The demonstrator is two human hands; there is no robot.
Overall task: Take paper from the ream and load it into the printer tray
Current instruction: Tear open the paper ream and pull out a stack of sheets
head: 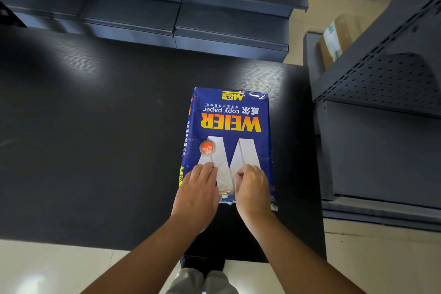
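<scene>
Looking down in the head view, the only view: the ream (226, 136), in a blue wrapper with yellow lettering printed upside down to the wearer, lies flat on the dark table (95, 126), right of the table's middle and close to its right edge. Its long axis runs straight away from the person, near short end toward the body, far short end toward the grey shelving (167, 7) behind. Both hands sit on that near end, so the ream lies directly ahead of them, no sideways reach needed. The left hand (198, 188) is laid flat, palm down, fingers extended and loosely together on the wrapper's near-left part, pressing rather than gripping. The right hand (253, 188) is on the near-right part with fingers curled in, seemingly pinching wrapper material near the centre seam; cannot tell for certain what is between the fingertips. Between the two hands the wrapper looks torn or crumpled at the near edge, some pale material showing. Judgement: the step in hand is opening the wrapper at the near end, with the left hand holding the pack steady while the right pulls. Both hands are about equally near the opening; the right is the working one. No printer or tray is in view, so sheets will have to be carried off somewhere out of frame. A second shelf unit (381, 79) stands just right of the table.
</scene>
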